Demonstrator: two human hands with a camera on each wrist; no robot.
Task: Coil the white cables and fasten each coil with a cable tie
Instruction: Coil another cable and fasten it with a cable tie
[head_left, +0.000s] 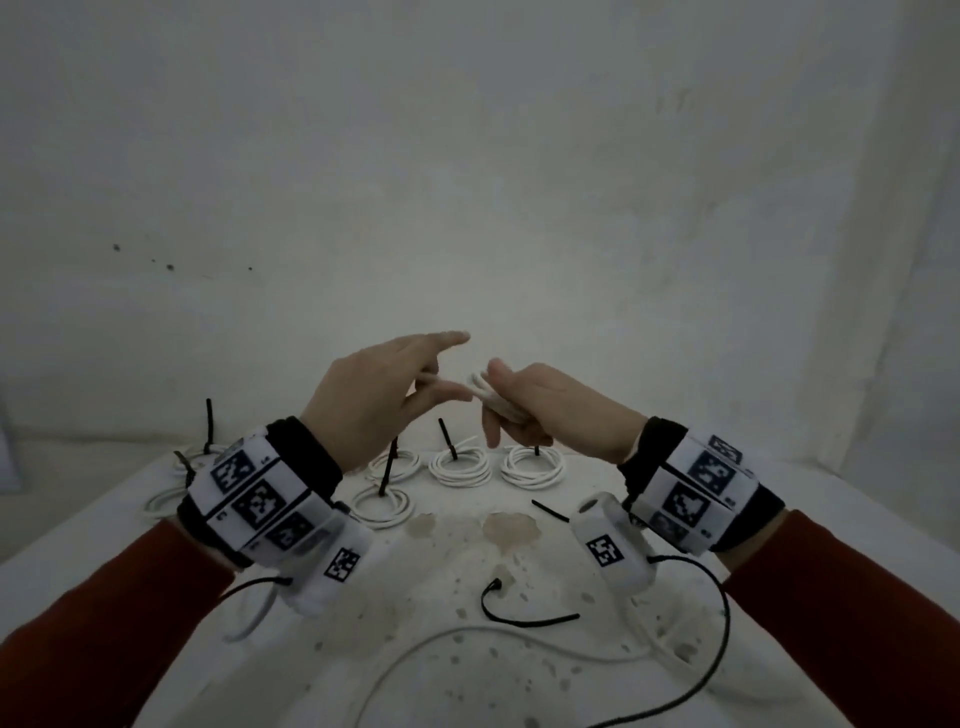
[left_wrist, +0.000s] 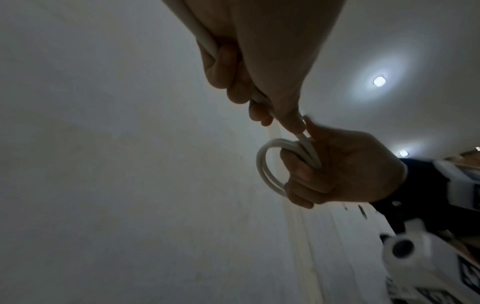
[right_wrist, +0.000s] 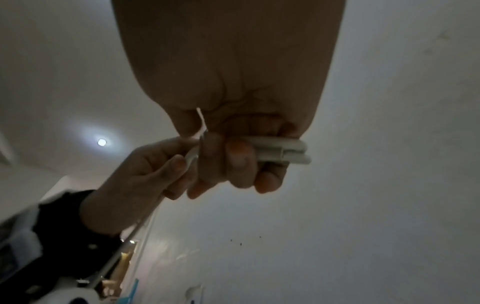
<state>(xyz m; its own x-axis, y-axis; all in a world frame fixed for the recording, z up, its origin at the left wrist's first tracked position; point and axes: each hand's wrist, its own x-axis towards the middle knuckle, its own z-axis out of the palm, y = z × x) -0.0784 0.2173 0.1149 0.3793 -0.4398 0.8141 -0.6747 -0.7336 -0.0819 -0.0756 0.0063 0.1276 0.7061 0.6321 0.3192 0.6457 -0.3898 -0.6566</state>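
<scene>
Right hand (left_wrist: 348, 168): fingers curled round a small coil (left_wrist: 270, 164) of white cable, held raised above the desk (head_left: 519, 670).
Left hand (head_left: 363, 400): pinches the free strand (left_wrist: 205, 41), feeding it toward the coil.
Advice: probably best to keep each new loop matched to the last, strand lightly taut.
Loose cable tie (head_left: 519, 613): on the desk, near.
Finished coils (head_left: 460, 465): tied, beyond.
</scene>
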